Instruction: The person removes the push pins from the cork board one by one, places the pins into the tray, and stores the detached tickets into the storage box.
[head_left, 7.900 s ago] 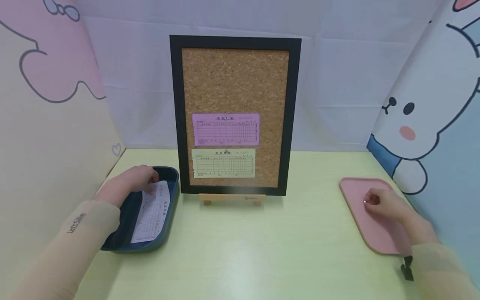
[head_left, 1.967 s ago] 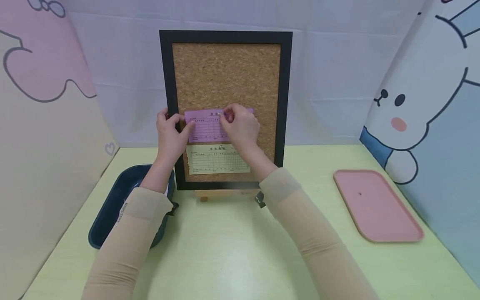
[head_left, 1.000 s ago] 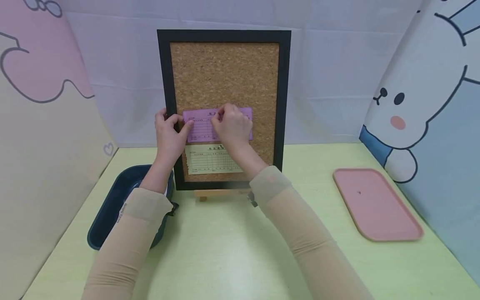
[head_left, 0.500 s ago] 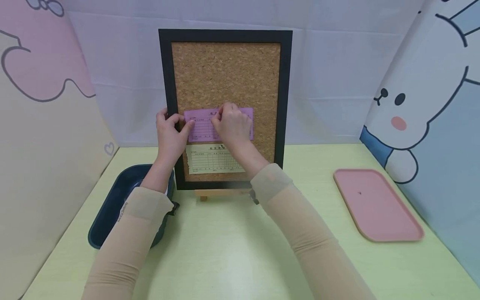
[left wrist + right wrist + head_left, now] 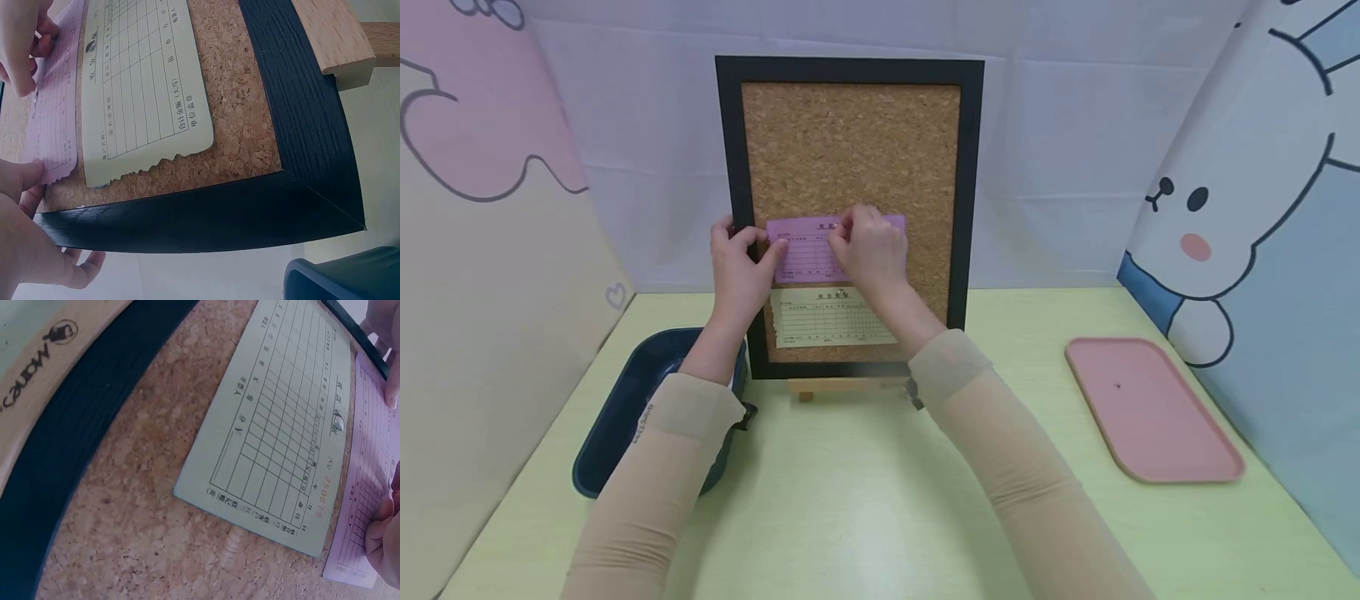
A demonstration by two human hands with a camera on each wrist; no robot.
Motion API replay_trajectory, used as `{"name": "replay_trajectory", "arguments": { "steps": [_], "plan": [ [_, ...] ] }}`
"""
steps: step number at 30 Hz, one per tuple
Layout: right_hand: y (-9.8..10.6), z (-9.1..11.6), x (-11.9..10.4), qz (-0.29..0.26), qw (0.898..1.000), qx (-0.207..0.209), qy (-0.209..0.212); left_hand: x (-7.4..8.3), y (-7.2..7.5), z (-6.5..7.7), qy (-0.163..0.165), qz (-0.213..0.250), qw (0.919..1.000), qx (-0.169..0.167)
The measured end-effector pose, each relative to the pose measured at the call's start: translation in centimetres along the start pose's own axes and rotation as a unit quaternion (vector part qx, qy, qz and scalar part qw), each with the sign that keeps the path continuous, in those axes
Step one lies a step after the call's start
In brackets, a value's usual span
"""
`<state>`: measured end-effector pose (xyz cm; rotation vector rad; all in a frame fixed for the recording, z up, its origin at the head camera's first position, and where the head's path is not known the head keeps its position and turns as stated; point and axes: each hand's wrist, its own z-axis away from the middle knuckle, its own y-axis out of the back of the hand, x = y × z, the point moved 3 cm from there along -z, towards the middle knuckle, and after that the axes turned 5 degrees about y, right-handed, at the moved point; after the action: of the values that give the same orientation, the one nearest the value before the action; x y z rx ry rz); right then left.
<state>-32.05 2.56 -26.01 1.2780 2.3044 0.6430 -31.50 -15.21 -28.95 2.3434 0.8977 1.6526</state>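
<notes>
A black-framed cork board (image 5: pixel 857 150) stands upright in the head view. Across its lower half is a purple receipt slip (image 5: pixel 801 260), with a pale green-yellow slip (image 5: pixel 808 323) fixed below it by a shiny pushpin (image 5: pixel 338 422). My left hand (image 5: pixel 737 271) grips the board's left edge, thumb pressing the purple slip's left end and fingers reaching behind the frame. At that slip's top middle, my right hand (image 5: pixel 874 254) pinches a small shiny pushpin (image 5: pixel 35 97), mostly hidden by the fingertips. The right part of the purple slip is hidden behind this hand.
A dark blue bin (image 5: pixel 617 400) sits left of the board, partly behind my left forearm. On the right lies a pink tray (image 5: pixel 1165 429) bearing a small dark speck (image 5: pixel 1117 386). A wooden stand (image 5: pixel 842 385) supports the board.
Earliest, my left hand was in the bin over white slips and my right hand over the tray. Both have since moved to the board. Lately the right hand shifts only slightly at the purple slip.
</notes>
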Motion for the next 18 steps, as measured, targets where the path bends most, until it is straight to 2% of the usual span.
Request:
{"name": "replay_trajectory", "arguments": {
  "steps": [11, 18],
  "plan": [
    [-0.37, 0.06, -0.56, 0.049, 0.999, -0.015, -0.006, 0.01, 0.06, 0.05, -0.001, -0.003, 1.0, 0.002],
    [-0.17, -0.06, -0.82, 0.044, 0.999, -0.025, 0.007, -0.02, 0.12, 0.03, -0.004, -0.003, 1.0, -0.001]
  ]
}}
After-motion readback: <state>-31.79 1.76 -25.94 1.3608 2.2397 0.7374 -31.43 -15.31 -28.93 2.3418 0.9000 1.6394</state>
